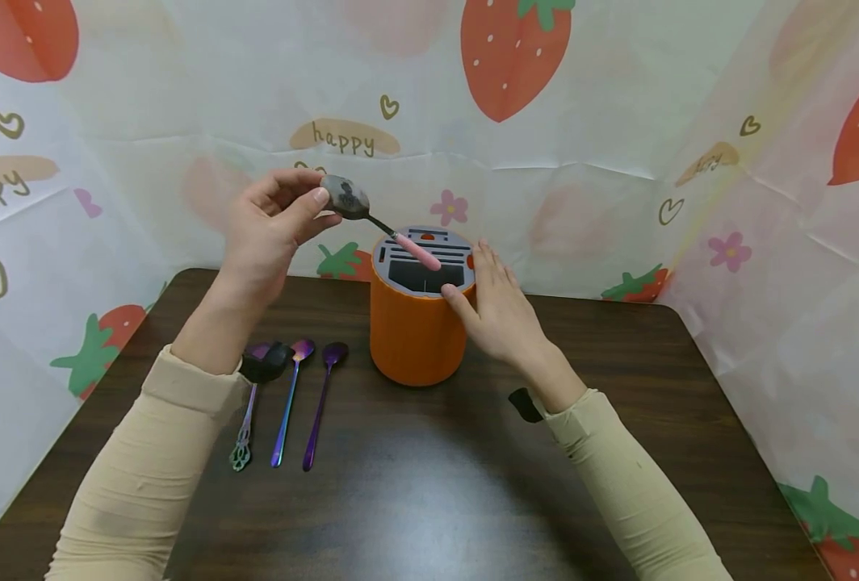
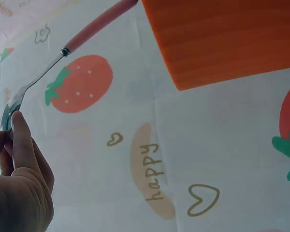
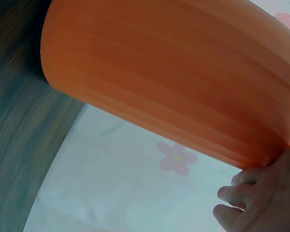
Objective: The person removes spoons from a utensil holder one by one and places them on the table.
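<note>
My left hand (image 1: 273, 222) pinches a spoon (image 1: 416, 250) by its bowl, above and left of an orange cylindrical utensil holder (image 1: 416, 343). The spoon's pink handle slants down to the right and overlaps the holder's grey slotted top (image 1: 393, 274) in the head view. In the left wrist view, the fingers and thumb hold the silvery bowl (image 2: 13, 104). My right hand (image 1: 498, 311) rests against the holder's right side at the rim, fingers straight, thumb toward the front. The right wrist view shows that hand (image 3: 268, 195) touching the holder's orange wall (image 3: 169, 82).
Left of the holder, a purple spoon (image 1: 318, 411), a rainbow-coloured spoon (image 1: 287, 411) and an ornate-handled spoon (image 1: 244, 436) lie on the dark wooden table (image 1: 429, 484). The left wrist's black camera partly covers the ornate one. A strawberry-print sheet (image 1: 255, 73) hangs behind.
</note>
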A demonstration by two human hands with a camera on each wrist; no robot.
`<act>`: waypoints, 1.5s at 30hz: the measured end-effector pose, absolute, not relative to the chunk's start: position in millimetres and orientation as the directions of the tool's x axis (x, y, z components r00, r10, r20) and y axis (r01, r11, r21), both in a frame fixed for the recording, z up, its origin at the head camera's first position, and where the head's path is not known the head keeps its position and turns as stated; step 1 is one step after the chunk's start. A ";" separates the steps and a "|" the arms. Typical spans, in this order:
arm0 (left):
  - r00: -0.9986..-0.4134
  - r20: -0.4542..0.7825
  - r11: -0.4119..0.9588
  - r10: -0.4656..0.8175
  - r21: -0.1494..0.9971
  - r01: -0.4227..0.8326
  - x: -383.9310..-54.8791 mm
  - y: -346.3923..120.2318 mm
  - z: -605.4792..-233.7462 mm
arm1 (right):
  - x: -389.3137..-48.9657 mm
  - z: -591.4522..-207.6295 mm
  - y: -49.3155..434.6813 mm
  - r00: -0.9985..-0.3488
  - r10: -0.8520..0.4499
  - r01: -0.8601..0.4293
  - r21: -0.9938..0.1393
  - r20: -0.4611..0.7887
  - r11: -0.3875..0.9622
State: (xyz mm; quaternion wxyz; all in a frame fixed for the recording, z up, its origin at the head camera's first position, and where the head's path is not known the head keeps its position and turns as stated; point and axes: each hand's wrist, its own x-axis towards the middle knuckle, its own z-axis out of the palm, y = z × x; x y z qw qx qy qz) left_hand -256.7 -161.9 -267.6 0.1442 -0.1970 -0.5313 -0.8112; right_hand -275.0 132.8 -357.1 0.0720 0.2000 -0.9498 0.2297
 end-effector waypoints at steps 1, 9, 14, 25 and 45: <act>-0.882 0.470 -0.407 -0.025 0.801 0.438 -255.1 -165.0 -267.5 | -275.1 -357.3 132.8 -0.910 -0.347 -0.412 -0.409 0.226 0.814; -0.923 0.383 -0.503 0.025 0.803 0.320 -239.2 -189.1 -271.8 | -276.4 -359.2 132.2 -0.907 -0.348 -0.417 -0.403 0.236 0.815; -0.949 0.299 -0.523 0.095 0.827 0.208 -230.8 -199.4 -277.8 | -276.3 -359.1 132.4 -0.909 -0.344 -0.414 -0.405 0.237 0.815; -0.962 0.128 -0.335 0.242 0.941 0.041 -227.2 -204.0 -311.5 | -274.6 -358.0 132.0 -0.910 -0.344 -0.412 -0.399 0.233 0.819; -0.855 -0.283 0.196 0.435 0.956 -0.217 -263.4 -192.6 -389.7 | -274.4 -358.0 131.0 -0.913 -0.340 -0.405 -0.407 0.224 0.819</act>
